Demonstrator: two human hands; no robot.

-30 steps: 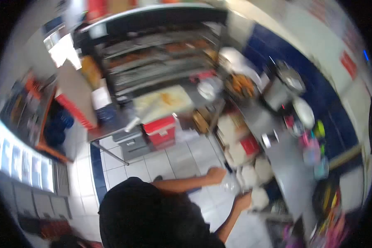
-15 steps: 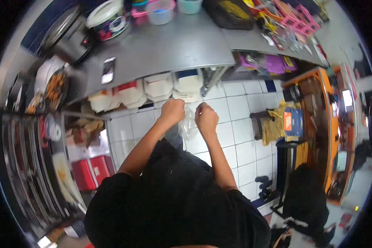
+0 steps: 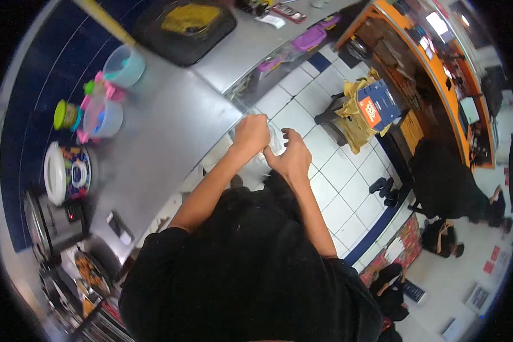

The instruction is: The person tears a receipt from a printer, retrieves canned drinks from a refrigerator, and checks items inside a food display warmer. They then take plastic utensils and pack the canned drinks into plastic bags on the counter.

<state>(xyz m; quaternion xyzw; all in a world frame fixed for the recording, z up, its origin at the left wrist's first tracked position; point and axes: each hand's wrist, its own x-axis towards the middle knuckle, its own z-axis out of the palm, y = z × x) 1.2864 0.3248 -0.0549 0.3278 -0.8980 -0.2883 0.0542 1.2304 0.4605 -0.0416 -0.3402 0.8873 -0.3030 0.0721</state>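
Observation:
A clear plastic bag (image 3: 257, 166) hangs below and between my hands, in front of my body near the steel counter's edge. My left hand (image 3: 251, 137) is closed in a fist around the bag's upper part. Close beside it on the right, my right hand (image 3: 292, 158) has its thumb and fingers apart, the thumb reaching toward the left fist. Some of the see-through plastic shows between the two hands. What the bag contains, if anything, I cannot make out.
The steel counter (image 3: 154, 142) holds a phone (image 3: 119, 228), plastic tubs (image 3: 124, 65), a white-lidded pot (image 3: 68, 174) and a black tray (image 3: 185, 31). A blue box (image 3: 379, 105) rests on brown paper to the right. Sandals (image 3: 385, 191) lie on the tiles; people in dark clothes are beyond.
My view and body have turned right, swinging the counter to the left. My hands have come together, and the right fingers have spread from a closed grip. The left stays on the bag.

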